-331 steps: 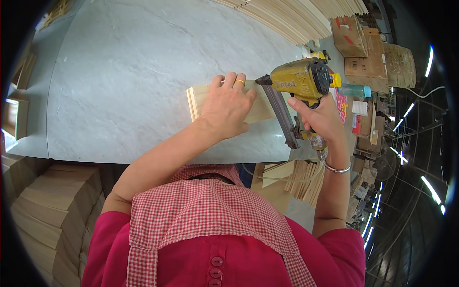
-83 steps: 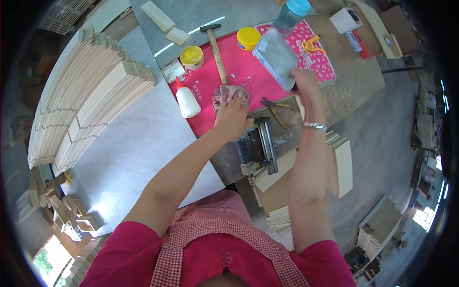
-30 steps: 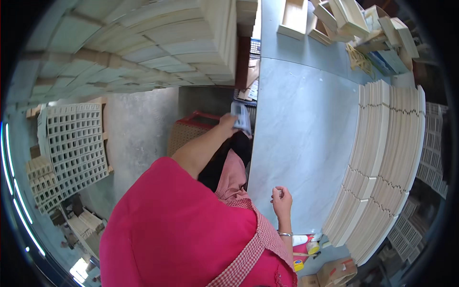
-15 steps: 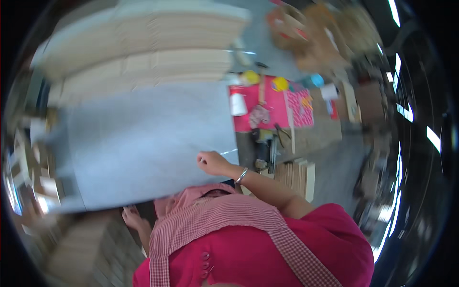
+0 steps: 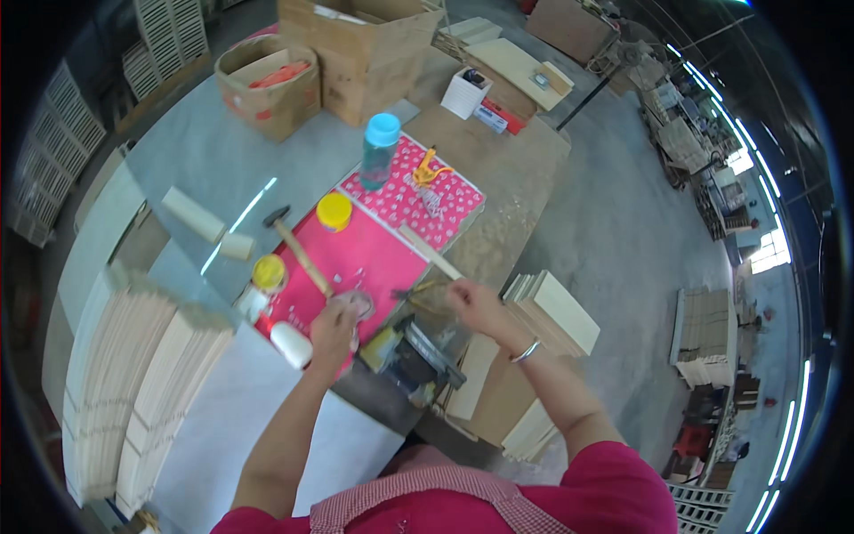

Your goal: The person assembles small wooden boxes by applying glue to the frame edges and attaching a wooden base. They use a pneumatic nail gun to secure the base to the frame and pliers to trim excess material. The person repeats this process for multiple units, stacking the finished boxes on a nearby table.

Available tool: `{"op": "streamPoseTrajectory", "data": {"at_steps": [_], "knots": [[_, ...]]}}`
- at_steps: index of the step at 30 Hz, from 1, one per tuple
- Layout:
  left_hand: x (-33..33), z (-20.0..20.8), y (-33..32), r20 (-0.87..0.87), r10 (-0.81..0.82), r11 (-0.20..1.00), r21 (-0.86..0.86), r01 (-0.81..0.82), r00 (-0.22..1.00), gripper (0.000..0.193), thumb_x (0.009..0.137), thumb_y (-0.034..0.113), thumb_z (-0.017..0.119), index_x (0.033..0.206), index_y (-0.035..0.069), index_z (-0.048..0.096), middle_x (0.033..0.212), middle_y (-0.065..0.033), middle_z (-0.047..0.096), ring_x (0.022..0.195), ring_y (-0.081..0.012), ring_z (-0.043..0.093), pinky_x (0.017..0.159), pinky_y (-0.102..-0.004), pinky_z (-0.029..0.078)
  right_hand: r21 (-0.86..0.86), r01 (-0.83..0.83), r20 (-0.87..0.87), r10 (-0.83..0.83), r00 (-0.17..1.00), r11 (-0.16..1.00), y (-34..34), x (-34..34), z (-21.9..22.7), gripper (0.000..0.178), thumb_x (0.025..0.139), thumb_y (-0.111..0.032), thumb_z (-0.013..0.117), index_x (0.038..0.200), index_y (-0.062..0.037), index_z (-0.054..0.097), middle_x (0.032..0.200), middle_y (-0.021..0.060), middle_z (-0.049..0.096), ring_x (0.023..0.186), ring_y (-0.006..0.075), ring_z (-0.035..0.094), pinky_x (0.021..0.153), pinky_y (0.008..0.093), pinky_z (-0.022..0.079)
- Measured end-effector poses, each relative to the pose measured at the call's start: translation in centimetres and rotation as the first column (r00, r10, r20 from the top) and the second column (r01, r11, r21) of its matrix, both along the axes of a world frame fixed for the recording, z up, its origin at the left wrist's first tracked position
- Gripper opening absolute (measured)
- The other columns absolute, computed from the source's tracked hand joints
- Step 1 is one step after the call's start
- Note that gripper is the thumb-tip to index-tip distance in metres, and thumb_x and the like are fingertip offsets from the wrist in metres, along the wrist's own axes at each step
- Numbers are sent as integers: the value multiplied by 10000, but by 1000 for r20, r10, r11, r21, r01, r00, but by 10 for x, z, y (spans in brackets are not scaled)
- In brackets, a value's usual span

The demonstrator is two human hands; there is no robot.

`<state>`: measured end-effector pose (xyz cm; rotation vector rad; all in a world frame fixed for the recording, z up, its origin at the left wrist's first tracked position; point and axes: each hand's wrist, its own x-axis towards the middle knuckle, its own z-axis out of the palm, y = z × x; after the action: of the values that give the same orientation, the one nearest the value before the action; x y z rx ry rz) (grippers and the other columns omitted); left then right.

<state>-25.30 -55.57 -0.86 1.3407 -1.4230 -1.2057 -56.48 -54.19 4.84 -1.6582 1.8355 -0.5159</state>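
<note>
My left hand [image 5: 333,326] is over the pink sheet [image 5: 374,258], its fingers bunched at the lower end of a hammer's wooden handle [image 5: 307,261]. A crumpled patterned cloth [image 5: 359,304] lies against those fingers; what they hold, if anything, is hidden. Blurred by motion, my right hand [image 5: 476,310] hovers by the near end of a pale strip [image 5: 429,251] and the pliers [image 5: 418,289]; its fingertips are unclear. A white bottle with a red top [image 5: 291,344] lies beside my left hand. Two yellow-lidded tubs [image 5: 334,212] stand on the sheet's edges.
Below my right hand sits a dark bench tool [image 5: 418,351], with stacked boards [image 5: 556,311] beyond it. A blue-capped bottle [image 5: 378,151] stands behind the pink sheet, and cardboard boxes [image 5: 365,67] farther back. Long board stacks [image 5: 133,383] line the left.
My view has swung right, from the large pale panel toward the tools. My left hand has come up from below the panel's edge to the hammer; my right has moved off the panel to the pliers.
</note>
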Motion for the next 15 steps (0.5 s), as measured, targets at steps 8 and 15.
{"op": "streamPoseTrajectory", "data": {"at_steps": [8, 15], "knots": [[-168, -109, -174, 720, -140, 890, -209, 405, 680, 578, 962, 390, 643, 1445, 90, 537, 1629, -152, 348, 1516, -360, 284, 1207, -520, 282, -483, -9, -419, -222, 880, 876, -266, -211, -64, 411, 873, -206, 711, 1212, 18, 647, 1163, 255, 683, 1070, 449, 649, 922, 502, 537], [-180, -101, -177, 812, -192, 904, -72, 421, 551, 638, 942, 423, 650, 1490, 128, 509, 1654, -145, 321, 1537, -360, 257, 1212, -540, 243, -456, 117, -465, -348, 814, 882, -434, -305, -135, 630, 861, -222, 727, 1395, 23, 500, 1350, 283, 569, 1197, 433, 595, 1034, 490, 498]]}}
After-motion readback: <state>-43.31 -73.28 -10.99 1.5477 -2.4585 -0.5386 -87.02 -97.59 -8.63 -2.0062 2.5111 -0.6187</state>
